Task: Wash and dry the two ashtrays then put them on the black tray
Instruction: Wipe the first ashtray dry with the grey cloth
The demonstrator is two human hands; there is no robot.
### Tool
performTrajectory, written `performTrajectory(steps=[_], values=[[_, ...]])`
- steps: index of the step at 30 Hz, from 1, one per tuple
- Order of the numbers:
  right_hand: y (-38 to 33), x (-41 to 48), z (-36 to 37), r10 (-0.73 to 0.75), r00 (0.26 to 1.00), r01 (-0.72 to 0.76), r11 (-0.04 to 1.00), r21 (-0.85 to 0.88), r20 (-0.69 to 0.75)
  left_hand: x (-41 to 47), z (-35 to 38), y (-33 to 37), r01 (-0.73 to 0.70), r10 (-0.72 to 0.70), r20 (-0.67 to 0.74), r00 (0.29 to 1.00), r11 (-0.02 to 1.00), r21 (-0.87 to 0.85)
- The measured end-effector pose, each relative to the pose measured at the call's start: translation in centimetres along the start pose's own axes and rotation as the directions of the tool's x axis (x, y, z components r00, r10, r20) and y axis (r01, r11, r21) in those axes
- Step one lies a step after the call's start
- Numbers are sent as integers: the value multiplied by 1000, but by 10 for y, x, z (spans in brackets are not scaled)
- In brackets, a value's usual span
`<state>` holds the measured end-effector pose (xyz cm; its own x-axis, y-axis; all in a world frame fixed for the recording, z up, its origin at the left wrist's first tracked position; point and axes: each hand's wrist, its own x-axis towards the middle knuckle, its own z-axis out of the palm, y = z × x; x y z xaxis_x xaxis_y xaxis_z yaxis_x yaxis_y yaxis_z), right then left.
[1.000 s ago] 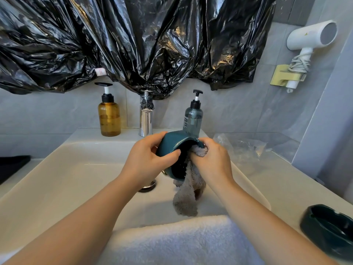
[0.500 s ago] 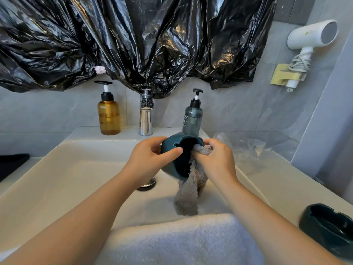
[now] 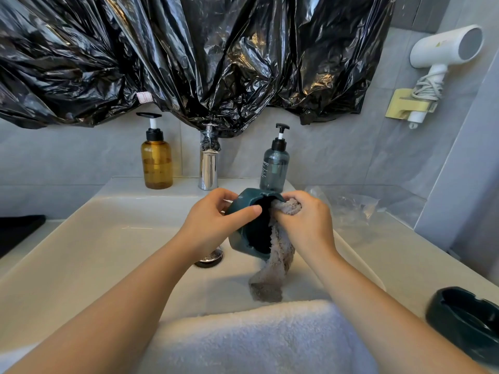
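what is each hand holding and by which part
The left hand grips the teal ashtray by its rim and outer wall. The right hand pinches the grey cloth at its bunched upper end, at the ashtray's mouth.

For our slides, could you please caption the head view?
Left hand holds a teal ashtray over the sink; right hand presses a grey cloth into it.

amber bottle | tap | grey bottle | hairdryer | clear plastic, perhaps bag
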<state>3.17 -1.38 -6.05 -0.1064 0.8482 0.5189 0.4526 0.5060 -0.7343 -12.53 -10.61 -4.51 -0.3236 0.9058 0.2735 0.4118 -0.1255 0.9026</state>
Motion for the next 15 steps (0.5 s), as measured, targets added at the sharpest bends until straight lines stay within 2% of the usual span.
performTrajectory(steps=[3, 8, 13, 15], values=[[1, 1, -1, 54, 998, -53, 997, 50, -21, 0, 1, 0, -20, 20, -14, 1000, 1000, 22], [0, -4, 0, -19, 1000, 19, 999, -30, 12, 1, -1, -3, -38, 37, 17, 999, 994, 105], [-2, -2, -2, 8, 998, -16, 992, 127, 64, 5, -1, -3, -14, 32, -134, 990, 990, 139], [-3, -2, -4, 66, 995, -78, 983, 167, 77, 7, -1, -4, 23, 4, -191, 981, 990, 136]])
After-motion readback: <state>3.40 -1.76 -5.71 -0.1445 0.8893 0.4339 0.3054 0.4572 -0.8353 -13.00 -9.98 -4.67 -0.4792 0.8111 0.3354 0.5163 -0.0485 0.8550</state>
